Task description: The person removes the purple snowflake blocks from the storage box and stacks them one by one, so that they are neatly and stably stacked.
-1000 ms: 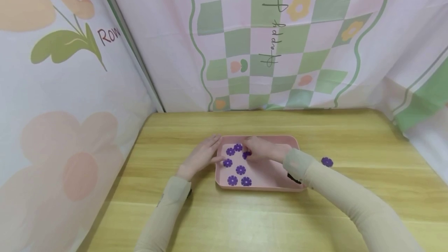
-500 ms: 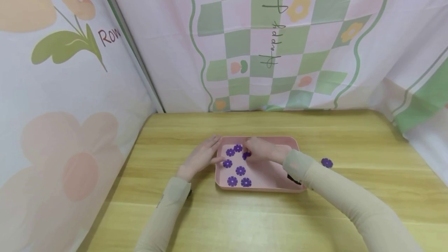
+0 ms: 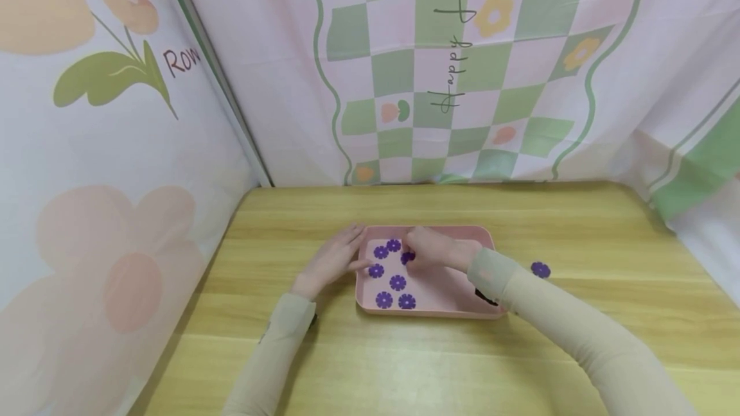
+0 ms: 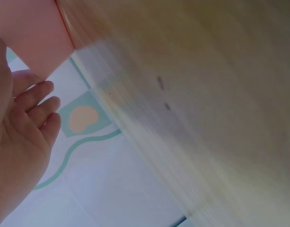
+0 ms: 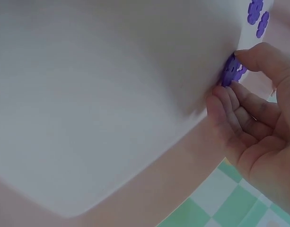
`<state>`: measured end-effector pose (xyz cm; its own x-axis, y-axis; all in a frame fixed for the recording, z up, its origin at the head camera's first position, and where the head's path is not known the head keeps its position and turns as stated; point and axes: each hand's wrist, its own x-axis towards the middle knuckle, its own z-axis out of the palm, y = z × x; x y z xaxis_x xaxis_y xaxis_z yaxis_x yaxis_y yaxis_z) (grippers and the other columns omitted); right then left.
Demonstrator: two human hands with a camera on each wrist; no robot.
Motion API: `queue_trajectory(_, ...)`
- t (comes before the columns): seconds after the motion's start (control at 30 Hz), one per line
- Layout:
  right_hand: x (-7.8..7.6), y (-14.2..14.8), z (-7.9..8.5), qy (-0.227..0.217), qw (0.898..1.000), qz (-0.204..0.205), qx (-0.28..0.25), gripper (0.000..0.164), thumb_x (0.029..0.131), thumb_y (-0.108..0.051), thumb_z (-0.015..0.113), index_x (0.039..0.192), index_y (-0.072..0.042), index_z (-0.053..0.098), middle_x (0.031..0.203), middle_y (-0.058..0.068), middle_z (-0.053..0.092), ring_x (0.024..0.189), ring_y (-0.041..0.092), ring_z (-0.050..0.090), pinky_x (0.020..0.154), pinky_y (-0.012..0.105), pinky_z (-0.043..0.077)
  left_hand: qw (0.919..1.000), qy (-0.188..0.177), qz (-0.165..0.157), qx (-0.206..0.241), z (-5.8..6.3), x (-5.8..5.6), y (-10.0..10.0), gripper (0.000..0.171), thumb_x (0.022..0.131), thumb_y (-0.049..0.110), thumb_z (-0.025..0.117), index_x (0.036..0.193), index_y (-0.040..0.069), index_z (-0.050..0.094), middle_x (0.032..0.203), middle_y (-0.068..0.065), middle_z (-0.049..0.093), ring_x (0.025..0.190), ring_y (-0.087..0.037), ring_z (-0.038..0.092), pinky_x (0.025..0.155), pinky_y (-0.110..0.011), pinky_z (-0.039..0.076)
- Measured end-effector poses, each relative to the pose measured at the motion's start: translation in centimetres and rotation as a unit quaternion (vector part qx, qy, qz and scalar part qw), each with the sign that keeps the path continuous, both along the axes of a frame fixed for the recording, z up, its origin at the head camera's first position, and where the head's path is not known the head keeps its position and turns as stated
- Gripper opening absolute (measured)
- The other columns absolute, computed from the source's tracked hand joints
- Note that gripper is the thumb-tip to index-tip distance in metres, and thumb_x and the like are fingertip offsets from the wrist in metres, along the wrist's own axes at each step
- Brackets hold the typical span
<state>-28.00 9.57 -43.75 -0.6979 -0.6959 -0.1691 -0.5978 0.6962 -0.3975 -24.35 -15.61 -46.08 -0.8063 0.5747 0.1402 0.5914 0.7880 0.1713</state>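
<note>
In the head view a pink rectangular tray [image 3: 451, 294] stands on the wooden table. My left hand [image 3: 328, 263] rests at its left side, fingers extended along the rim and thumb reaching over it. The left wrist view shows those fingers [image 4: 39, 97] relaxed against the tray's corner. My right hand [image 3: 430, 249] reaches inside and pinches a purple snowflake disc [image 5: 230, 70] between thumb and fingertips, held on edge near the tray floor. Several more snowflake discs lie flat in the tray's left half, among them one disc [image 3: 397, 282] near the middle and another [image 3: 384, 300] at the front.
A single snowflake disc [image 3: 540, 269] lies on the wooden table [image 3: 370, 364], to the right of the tray and beyond the right sleeve [image 3: 555, 313]. Printed fabric [image 3: 399, 69] hangs behind the table, and a floral panel [image 3: 115, 223] rises at its left.
</note>
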Motion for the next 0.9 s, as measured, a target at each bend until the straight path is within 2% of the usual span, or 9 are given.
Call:
queue_trajectory(0.57,0.4,0.6,0.3,-0.005,1.000,0.001,-0.010,0.014,0.079,-0.010,0.075,0.092,-0.007,0.071,0.080,-0.001,0.069,0.065,0.007,0.059,0.061,0.018,0.054,0.9999,-0.014,0.006,0.000,0.1,0.0,0.0,0.080,0.094,0.048,0.060,0.151,-0.002,0.034,0.159,-0.021,0.034,0.148,-0.037,0.034,0.124,-0.052,0.031)
queue_trajectory(0.9,0.4,1.9,0.5,0.037,0.999,0.011,-0.010,0.013,0.079,-0.014,0.079,0.086,-0.006,0.070,0.075,0.001,0.066,0.061,0.007,0.052,0.055,0.017,0.048,0.9999,-0.014,0.002,0.003,0.3,0.2,0.0,0.081,0.094,0.047,0.061,0.150,-0.004,0.033,0.158,-0.022,0.034,0.148,-0.039,0.034,0.124,-0.052,0.030)
